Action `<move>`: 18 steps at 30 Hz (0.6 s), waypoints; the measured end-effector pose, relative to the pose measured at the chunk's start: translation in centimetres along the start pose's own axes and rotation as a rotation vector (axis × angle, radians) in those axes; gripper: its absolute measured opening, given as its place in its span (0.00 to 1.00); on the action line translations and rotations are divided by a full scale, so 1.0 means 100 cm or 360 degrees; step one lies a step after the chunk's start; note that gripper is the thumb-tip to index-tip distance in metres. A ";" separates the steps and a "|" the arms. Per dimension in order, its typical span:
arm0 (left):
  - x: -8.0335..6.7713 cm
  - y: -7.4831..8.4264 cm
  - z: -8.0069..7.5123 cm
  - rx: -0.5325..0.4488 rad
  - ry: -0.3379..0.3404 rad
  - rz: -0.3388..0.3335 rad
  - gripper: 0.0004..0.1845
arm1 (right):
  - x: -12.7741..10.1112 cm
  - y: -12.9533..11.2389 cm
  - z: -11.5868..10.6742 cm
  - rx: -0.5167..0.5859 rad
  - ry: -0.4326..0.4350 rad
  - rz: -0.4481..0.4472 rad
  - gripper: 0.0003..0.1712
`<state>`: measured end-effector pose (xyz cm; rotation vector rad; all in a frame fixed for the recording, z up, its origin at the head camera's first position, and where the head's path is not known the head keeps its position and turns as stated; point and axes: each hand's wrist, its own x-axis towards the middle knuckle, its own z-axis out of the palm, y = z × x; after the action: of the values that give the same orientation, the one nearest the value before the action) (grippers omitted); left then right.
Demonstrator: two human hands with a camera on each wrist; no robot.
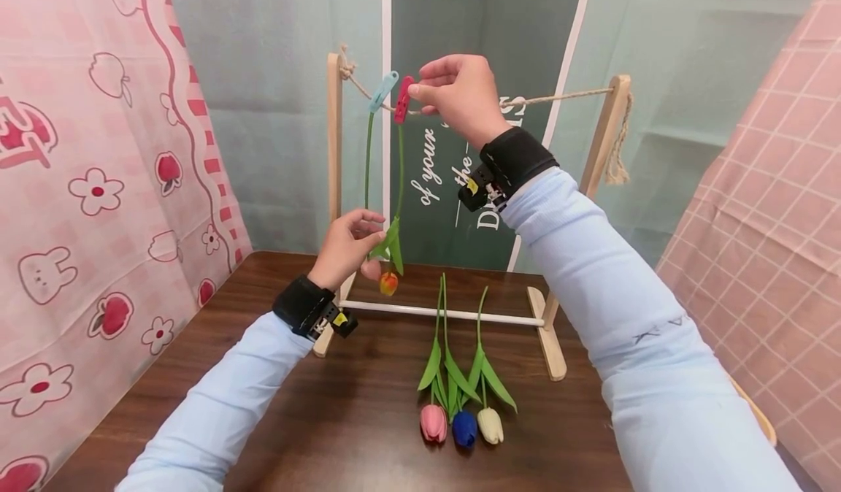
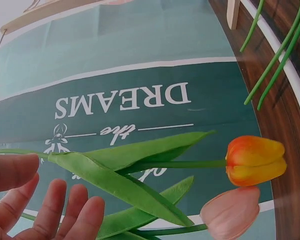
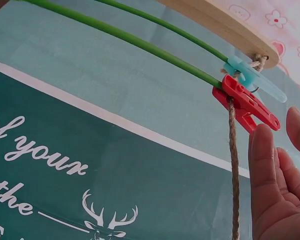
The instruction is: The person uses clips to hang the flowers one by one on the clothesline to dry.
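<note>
A wooden rack [image 1: 334, 149] carries a rope [image 1: 558, 98] with a blue clip [image 1: 383, 90] and a red clip [image 1: 404, 99]. Each clip holds a tulip stem upside down. My right hand [image 1: 453, 94] is up at the rope and pinches the tail of the red clip [image 3: 246, 106] between fingertip [image 3: 262, 150] and thumb. Lower down, my left hand [image 1: 347, 247] stays open by the hanging leaves, thumb [image 2: 10, 171] against a stem. The orange tulip [image 2: 254, 160] and a peach tulip [image 2: 231, 212] hang beside it.
Three tulips lie on the brown table [image 1: 328, 419] in front of the rack: pink [image 1: 434, 423], blue [image 1: 464, 428] and white [image 1: 490, 425]. A green lettered board [image 1: 453, 185] stands behind. Pink cloths hang at the left and right.
</note>
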<state>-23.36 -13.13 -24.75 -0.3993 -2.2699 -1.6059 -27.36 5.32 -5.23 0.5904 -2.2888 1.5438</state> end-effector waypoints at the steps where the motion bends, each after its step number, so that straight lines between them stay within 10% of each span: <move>1: 0.000 0.000 0.000 0.0001 -0.0003 0.0000 0.12 | -0.001 0.000 0.000 0.0008 -0.0001 -0.0010 0.21; 18: -0.008 0.001 -0.002 -0.0028 -0.0112 -0.0074 0.13 | -0.018 0.013 0.001 0.0012 -0.0082 -0.0045 0.21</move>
<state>-22.58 -13.29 -24.90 -0.4165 -2.3350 -1.6603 -26.49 5.93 -7.18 0.6693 -2.3029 1.5417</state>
